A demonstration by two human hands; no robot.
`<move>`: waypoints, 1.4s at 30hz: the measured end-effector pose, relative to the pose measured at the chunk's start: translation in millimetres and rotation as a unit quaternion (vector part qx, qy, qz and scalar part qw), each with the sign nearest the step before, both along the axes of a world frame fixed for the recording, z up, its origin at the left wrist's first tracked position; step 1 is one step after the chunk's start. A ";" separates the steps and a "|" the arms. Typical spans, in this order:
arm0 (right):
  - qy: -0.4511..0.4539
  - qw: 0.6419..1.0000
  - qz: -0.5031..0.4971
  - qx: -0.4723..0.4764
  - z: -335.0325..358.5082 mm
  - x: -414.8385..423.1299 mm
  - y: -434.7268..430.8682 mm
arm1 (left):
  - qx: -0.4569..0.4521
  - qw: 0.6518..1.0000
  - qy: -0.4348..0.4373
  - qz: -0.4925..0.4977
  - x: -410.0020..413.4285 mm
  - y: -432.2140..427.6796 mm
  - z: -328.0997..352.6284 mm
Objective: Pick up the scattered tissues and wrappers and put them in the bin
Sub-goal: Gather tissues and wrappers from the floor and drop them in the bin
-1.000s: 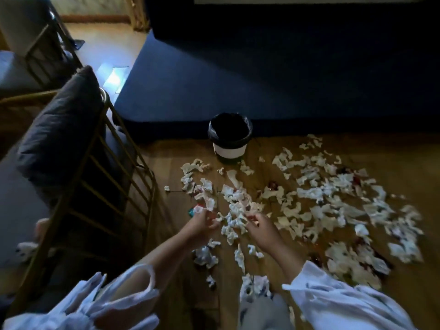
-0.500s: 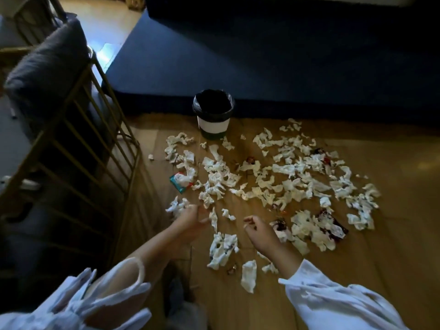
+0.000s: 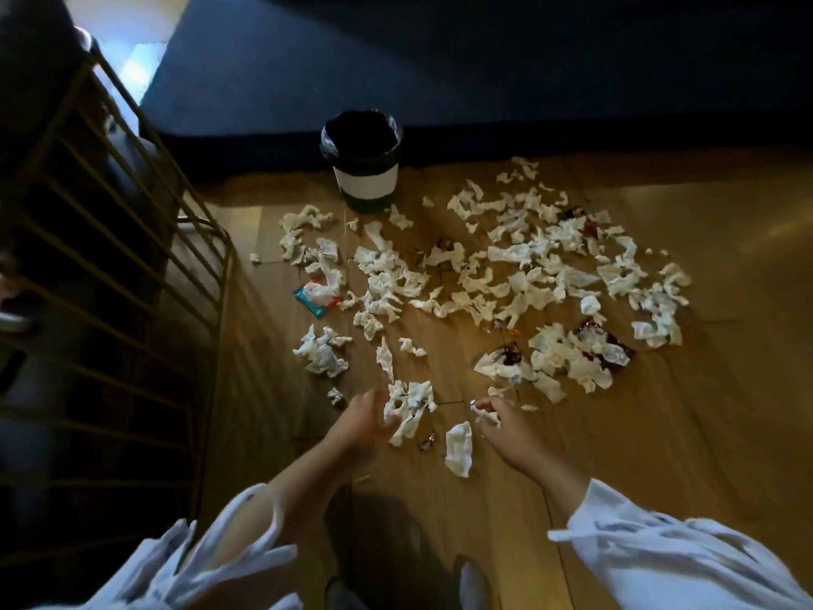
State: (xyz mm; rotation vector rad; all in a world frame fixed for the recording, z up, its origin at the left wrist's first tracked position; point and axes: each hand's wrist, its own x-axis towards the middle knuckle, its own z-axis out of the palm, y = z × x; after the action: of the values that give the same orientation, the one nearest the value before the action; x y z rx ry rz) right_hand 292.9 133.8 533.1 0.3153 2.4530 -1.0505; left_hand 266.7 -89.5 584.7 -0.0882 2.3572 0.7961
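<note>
Since half a second ago, the left hand (image 3: 365,422) has closed the gap to the tissue clump (image 3: 410,405) that lay between the two hands; its fingers now curl on the clump's left edge, thumb raised. The right hand (image 3: 506,431) has gone from the bare boards to pinching a small white tissue scrap (image 3: 487,416) at its fingertips.

No writing can be read anywhere. The teal wipes packet (image 3: 313,298) carries a red and white patch, too blurred to make out, and a tissue lies partly over it. Dark red wrappers (image 3: 607,350) show glossy print that cannot be read either.

The bin (image 3: 365,184) stands upright at the far edge of the litter, against the dark blue couch (image 3: 440,72). It has a white band, a dark base and a black liner folded over its rim; its inside is only blackness, so what it holds cannot be told.

Crumpled tissues (image 3: 523,275) spread over the wooden floor (image 3: 668,433) from the bin toward the hands. One folded tissue (image 3: 458,446) lies between the wrists, with a tiny sweet wrapper (image 3: 426,443) just beside it
</note>
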 end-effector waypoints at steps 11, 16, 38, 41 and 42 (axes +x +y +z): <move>0.009 0.988 0.121 0.095 -293.7 -43.9 25.1 | -0.015 1.000 0.007 -0.016 -28.9 42.9 -311.4; 0.056 0.920 0.327 0.208 -467.9 -54.2 58.7 | -0.093 0.991 0.081 -0.049 -48.3 55.4 -507.7; 0.280 0.941 -0.090 0.168 -590.8 -76.2 176.9 | 0.107 0.941 0.307 0.090 -46.1 104.0 -626.5; 0.214 0.966 0.012 0.145 -614.9 -76.5 182.0 | 0.045 0.920 0.358 0.155 -78.3 99.2 -625.1; 0.197 0.970 0.043 0.132 -618.0 -75.4 178.2 | 0.009 0.929 0.339 0.149 -90.2 93.9 -631.2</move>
State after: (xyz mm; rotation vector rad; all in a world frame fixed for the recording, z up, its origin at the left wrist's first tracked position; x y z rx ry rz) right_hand 217.4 312.0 -85.0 0.0834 2.9416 -0.8094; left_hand 176.5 4.4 -46.5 -0.1909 3.0341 1.1325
